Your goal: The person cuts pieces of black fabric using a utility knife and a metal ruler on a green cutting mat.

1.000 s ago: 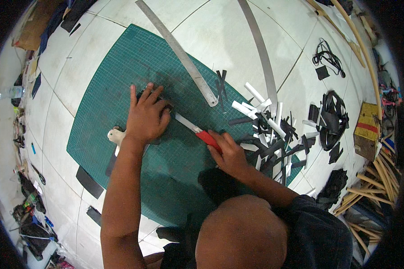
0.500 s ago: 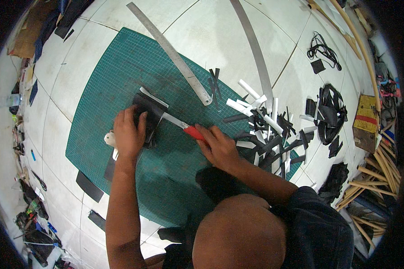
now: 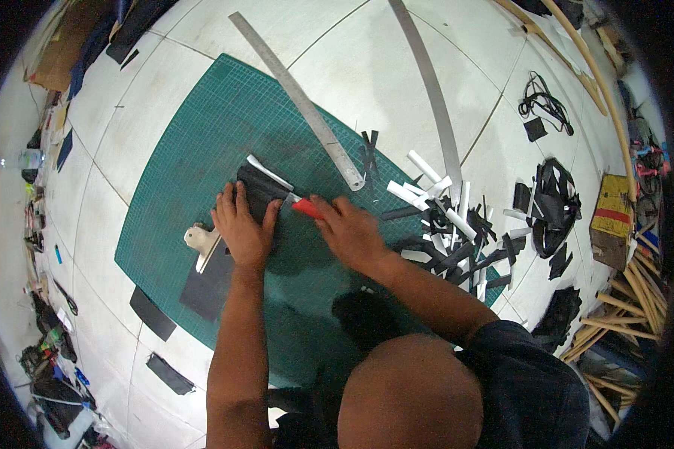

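Note:
On a green cutting mat lies a folded black piece of sheet material with a white strip along its far edge. My left hand presses on it from the near side, fingers spread. From the right, my right hand is wrapped round the red handle of a knife. Only a short bit of its metal blade shows at the piece's right edge; the rest is hidden. Left of my left hand sits a cream bulldog clip, next to a flat black sheet.
Black and white offcuts are heaped on the mat's right side. A steel ruler reaches onto the mat, and a longer metal strip lies beyond. Farther right are black cord, a yellow box and cane sticks.
My right hand has come closer to my left with the knife, and less blade shows. My left hand has shifted rightward, uncovering more of the clip. The whole view has moved slightly.

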`<state>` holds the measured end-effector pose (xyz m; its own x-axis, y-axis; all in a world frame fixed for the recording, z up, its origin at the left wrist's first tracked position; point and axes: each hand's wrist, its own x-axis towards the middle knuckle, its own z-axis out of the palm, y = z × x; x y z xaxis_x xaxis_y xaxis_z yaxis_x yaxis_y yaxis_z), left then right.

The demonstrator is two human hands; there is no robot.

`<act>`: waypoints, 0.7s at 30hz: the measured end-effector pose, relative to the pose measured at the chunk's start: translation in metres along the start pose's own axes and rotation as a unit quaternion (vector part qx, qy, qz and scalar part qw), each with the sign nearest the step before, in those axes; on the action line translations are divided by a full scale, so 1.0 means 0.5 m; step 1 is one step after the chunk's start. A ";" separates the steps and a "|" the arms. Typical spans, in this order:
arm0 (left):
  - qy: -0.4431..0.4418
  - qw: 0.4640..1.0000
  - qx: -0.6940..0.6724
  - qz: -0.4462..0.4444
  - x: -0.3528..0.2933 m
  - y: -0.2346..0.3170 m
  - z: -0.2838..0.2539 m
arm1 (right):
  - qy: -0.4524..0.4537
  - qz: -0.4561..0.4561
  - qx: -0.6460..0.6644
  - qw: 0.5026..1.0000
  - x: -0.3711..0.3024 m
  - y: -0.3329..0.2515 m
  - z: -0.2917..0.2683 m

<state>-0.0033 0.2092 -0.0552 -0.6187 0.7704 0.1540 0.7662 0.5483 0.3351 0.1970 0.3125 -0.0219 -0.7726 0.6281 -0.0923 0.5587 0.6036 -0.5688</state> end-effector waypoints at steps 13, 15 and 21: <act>0.001 1.000 0.021 0.001 -0.002 0.001 0.004 | -0.022 -0.022 0.007 0.999 0.053 0.018 -0.041; -0.001 1.000 0.025 -0.007 -0.003 0.000 0.004 | -0.008 -0.035 0.006 0.999 0.075 0.017 -0.031; -0.008 1.000 0.014 -0.003 -0.001 0.010 0.005 | 0.177 -0.018 0.117 0.977 0.219 -0.001 -0.045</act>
<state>0.0016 0.2125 -0.0560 -0.6212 0.7718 0.1361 0.7667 0.5626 0.3091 0.1187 0.3920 -0.0135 -0.6138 0.7647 0.1961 0.4173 0.5252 -0.7416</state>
